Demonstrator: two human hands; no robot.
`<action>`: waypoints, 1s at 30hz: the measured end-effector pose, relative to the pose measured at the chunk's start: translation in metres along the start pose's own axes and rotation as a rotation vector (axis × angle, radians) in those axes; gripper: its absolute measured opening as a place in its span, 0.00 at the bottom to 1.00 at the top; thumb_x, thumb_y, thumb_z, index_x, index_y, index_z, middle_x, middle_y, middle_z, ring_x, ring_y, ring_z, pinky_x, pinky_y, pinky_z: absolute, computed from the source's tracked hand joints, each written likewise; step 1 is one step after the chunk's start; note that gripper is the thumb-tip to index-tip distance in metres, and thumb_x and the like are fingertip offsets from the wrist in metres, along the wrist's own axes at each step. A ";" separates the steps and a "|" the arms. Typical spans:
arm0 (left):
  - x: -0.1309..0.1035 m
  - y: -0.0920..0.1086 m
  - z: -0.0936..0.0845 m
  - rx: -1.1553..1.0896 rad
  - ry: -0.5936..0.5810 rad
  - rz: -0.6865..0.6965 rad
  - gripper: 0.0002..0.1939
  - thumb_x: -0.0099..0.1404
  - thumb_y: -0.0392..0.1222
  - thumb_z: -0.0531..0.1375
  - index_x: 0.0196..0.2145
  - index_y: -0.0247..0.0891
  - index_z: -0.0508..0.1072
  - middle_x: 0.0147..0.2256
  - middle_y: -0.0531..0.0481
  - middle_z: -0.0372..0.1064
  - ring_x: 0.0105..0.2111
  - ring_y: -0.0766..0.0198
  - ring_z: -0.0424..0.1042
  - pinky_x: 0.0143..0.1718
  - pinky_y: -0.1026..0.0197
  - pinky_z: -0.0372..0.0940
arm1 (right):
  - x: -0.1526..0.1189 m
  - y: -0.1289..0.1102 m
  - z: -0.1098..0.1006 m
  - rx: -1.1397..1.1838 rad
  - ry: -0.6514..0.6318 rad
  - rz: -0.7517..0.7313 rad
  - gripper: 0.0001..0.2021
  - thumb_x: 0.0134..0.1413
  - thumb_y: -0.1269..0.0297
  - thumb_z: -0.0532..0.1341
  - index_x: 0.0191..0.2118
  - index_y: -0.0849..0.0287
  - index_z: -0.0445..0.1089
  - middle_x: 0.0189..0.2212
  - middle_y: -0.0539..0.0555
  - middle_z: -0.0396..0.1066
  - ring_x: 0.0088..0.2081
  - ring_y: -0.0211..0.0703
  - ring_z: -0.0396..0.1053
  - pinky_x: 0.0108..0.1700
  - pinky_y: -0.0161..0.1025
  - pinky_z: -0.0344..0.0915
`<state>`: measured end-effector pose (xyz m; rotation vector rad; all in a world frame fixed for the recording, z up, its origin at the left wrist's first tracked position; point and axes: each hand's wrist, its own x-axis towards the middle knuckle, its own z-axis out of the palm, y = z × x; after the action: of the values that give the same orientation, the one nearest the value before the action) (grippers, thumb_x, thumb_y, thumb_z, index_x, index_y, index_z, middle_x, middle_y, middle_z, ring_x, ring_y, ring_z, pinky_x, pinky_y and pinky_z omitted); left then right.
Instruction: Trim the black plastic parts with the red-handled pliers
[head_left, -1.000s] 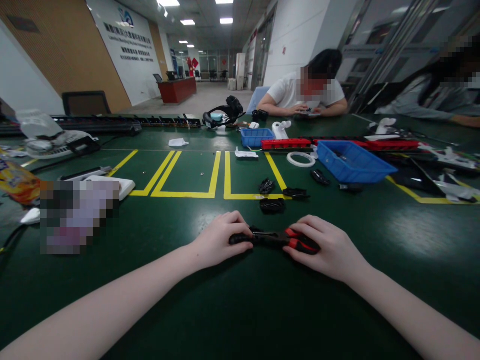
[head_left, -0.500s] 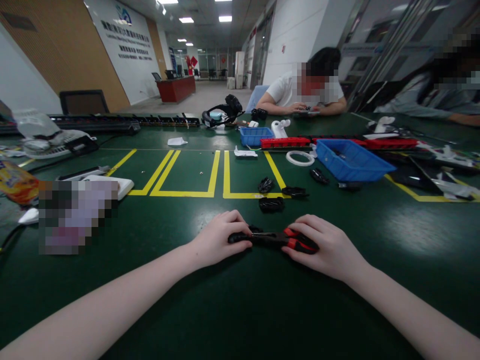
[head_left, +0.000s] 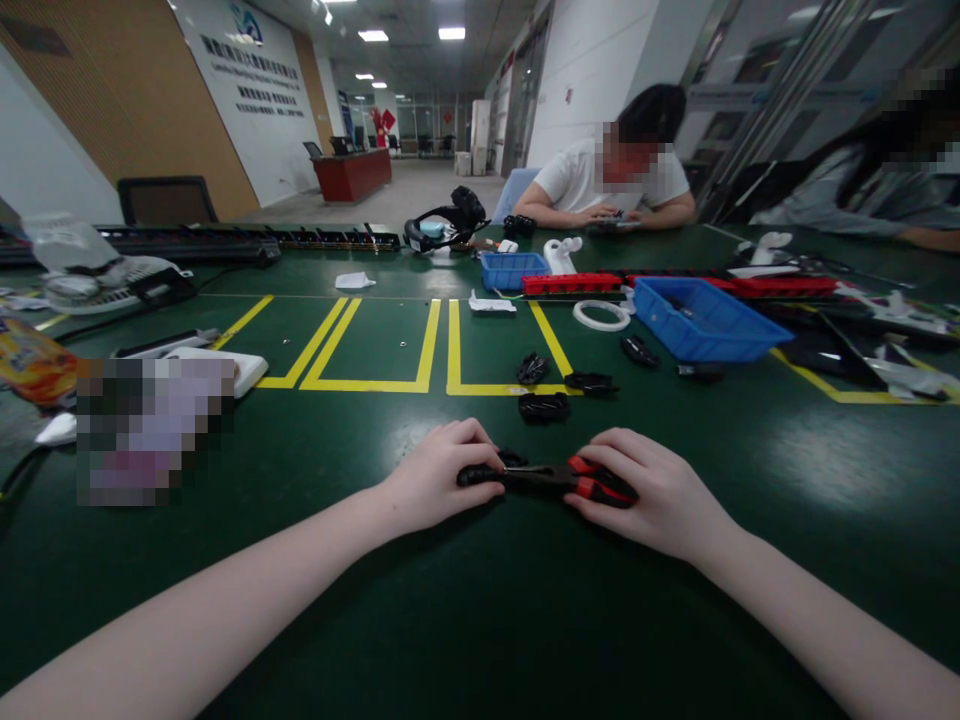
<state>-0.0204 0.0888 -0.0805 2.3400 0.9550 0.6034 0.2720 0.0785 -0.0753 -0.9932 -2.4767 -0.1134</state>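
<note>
My right hand is closed around the red and black handles of pliers, whose jaws point left. Between the fingers and thumb of my left hand is a small black part, which meets the tips of the pliers. Just behind the pliers, another dark piece shows in part. Beyond my hands, several black cable bundles lie on the green table, among them one bundle nearest the pliers.
A large blue bin, a small blue bin and a white tape ring stand farther back. Yellow tape outlines mark the table. At left lies a white device. A person sits across the table.
Both hands and the pliers have hardly moved. Across the table, the person's head and hands have shifted slightly.
</note>
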 end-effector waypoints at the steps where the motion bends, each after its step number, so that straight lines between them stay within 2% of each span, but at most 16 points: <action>1: 0.000 0.000 0.000 0.001 0.001 0.002 0.07 0.65 0.39 0.65 0.42 0.41 0.75 0.46 0.48 0.68 0.46 0.56 0.69 0.49 0.50 0.66 | 0.000 0.000 0.000 0.003 -0.002 0.000 0.15 0.56 0.55 0.64 0.43 0.60 0.71 0.38 0.60 0.73 0.36 0.46 0.72 0.36 0.43 0.72; 30: 0.000 -0.002 0.000 -0.013 0.010 0.005 0.07 0.66 0.40 0.64 0.43 0.41 0.75 0.45 0.48 0.68 0.46 0.57 0.69 0.49 0.51 0.66 | -0.002 0.006 0.002 -0.011 -0.022 0.005 0.16 0.55 0.54 0.65 0.44 0.58 0.70 0.40 0.59 0.74 0.38 0.46 0.72 0.37 0.43 0.72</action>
<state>-0.0211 0.0900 -0.0820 2.3313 0.9468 0.6216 0.2762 0.0820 -0.0783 -1.0108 -2.4961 -0.1146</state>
